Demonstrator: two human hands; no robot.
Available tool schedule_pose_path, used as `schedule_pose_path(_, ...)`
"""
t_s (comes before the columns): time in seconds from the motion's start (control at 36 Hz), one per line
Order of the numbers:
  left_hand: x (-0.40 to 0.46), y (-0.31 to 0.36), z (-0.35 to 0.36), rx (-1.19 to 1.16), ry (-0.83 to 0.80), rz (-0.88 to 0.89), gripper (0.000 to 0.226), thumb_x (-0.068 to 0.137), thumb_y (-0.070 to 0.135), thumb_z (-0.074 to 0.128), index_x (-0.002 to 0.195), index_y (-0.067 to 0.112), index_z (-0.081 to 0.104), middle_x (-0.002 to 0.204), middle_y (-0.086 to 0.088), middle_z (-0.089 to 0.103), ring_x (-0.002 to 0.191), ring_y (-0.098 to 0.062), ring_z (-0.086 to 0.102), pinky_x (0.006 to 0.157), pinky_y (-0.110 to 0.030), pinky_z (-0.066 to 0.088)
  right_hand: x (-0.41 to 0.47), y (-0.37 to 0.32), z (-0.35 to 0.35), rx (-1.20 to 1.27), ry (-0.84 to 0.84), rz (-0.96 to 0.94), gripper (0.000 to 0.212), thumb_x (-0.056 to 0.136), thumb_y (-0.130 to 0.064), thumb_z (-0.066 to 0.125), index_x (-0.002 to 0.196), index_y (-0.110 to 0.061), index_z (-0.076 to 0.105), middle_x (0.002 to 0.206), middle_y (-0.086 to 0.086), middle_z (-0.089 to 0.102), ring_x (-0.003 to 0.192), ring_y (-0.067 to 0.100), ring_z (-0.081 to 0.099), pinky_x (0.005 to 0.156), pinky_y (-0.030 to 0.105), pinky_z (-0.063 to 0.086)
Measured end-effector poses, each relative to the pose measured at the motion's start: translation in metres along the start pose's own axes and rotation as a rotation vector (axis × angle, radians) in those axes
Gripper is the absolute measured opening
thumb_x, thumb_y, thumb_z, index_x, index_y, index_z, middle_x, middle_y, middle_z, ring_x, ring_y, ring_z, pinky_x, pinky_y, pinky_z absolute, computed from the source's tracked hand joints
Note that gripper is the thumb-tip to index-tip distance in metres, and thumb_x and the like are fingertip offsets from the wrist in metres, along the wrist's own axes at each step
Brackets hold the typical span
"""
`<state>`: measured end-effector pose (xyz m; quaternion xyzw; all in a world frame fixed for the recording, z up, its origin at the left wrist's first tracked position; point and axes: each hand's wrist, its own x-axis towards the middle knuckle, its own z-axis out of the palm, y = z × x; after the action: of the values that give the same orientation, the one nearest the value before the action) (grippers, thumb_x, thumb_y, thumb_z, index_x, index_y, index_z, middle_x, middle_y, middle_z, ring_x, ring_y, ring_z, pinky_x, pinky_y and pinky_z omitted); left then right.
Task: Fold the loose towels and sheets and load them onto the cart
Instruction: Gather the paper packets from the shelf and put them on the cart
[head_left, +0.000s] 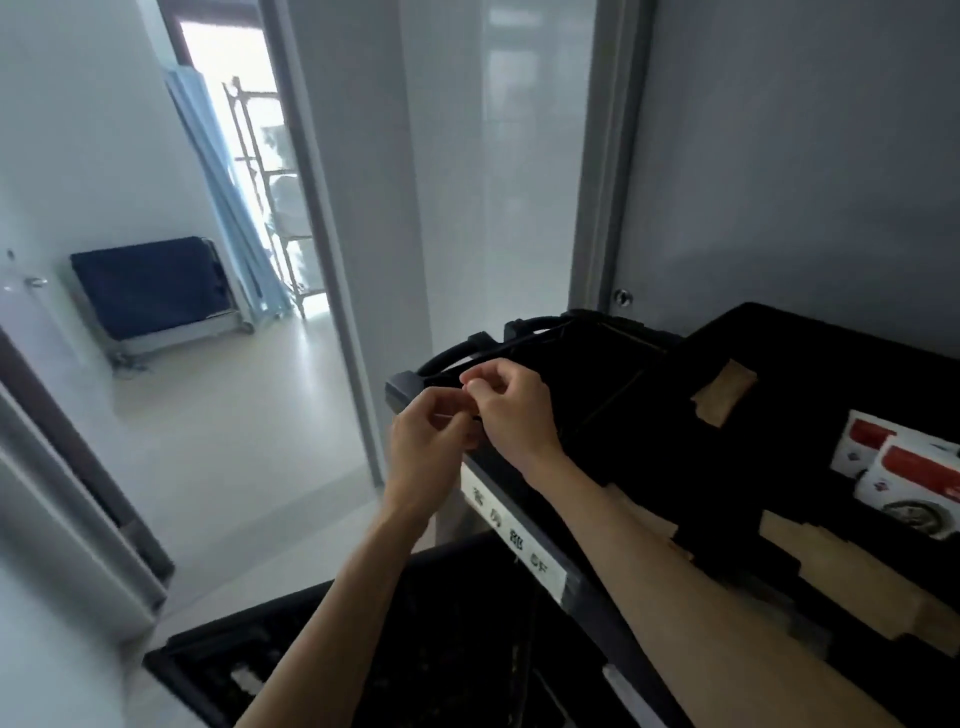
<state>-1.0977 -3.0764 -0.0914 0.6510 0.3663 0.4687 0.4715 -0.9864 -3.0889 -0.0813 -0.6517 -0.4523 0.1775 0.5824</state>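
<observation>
Both hands meet at the far left corner of the black cart (613, 587); the left hand (428, 441) and the right hand (511, 410) have curled fingers pinching a small thin thing, too blurred to name. Red-and-white boxes (904, 467) sit at the cart's right edge; no towels or sheets show; a white label (511, 535) lies along the near edge.

A white label strip (511, 535) on the cart's (587, 587) edge carries Chinese characters, blurred, the last resembling 部; the boxes' (904, 470) print is illegible.
</observation>
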Motion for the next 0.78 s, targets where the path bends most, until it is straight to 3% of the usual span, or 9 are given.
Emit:
schedule_pose_path(0.14, -0.002, -0.007, -0.095, 0.037, 0.090, 0.049, 0.018, 0.093, 0.001, 0.060, 0.100, 0.014, 0.070, 0.089, 0.002, 0.075, 0.083, -0.015, 0.073, 0.079, -0.036, 0.062, -0.014, -0.036, 0.088, 0.024, -0.113, -0.036, 0.013, 0.093, -0.017, 0.059, 0.093, -0.015, 0.072, 0.081, -0.005, 0.072, 0.077, 0.009, 0.069, 0.072, 0.025, 0.057)
schedule_pose_path(0.28, -0.001, -0.025, -0.212, -0.019, 0.202, 0.047, 0.023, 0.092, 0.000, 0.058, 0.104, 0.017, 0.068, 0.095, 0.007, 0.075, 0.085, -0.016, 0.073, 0.083, -0.040, 0.061, -0.037, -0.074, 0.189, 0.033, -0.207, -0.098, 0.013, 0.096, -0.017, 0.059, 0.098, -0.015, 0.071, 0.085, -0.002, 0.073, 0.083, 0.013, 0.069, 0.081, 0.036, 0.060)
schedule_pose_path(0.44, 0.012, -0.045, -0.342, -0.022, 0.203, 0.025, 0.026, 0.094, -0.001, 0.057, 0.107, 0.018, 0.068, 0.099, 0.002, 0.075, 0.090, -0.018, 0.074, 0.086, -0.040, 0.060, -0.063, -0.114, 0.307, 0.087, -0.282, -0.111, 0.015, 0.092, -0.006, 0.058, 0.099, -0.009, 0.072, 0.089, 0.006, 0.074, 0.084, 0.021, 0.071, 0.082, 0.046, 0.058)
schedule_pose_path(0.78, 0.059, -0.087, -0.463, -0.035, 0.255, -0.026, 0.026, 0.094, 0.004, 0.058, 0.113, 0.018, 0.070, 0.105, 0.002, 0.075, 0.095, -0.019, 0.073, 0.091, -0.046, 0.058, -0.047, -0.124, 0.447, 0.146, -0.328, -0.113, 0.018, 0.089, -0.007, 0.059, 0.095, -0.018, 0.072, 0.086, 0.000, 0.074, 0.084, 0.019, 0.071, 0.078, 0.046, 0.060)
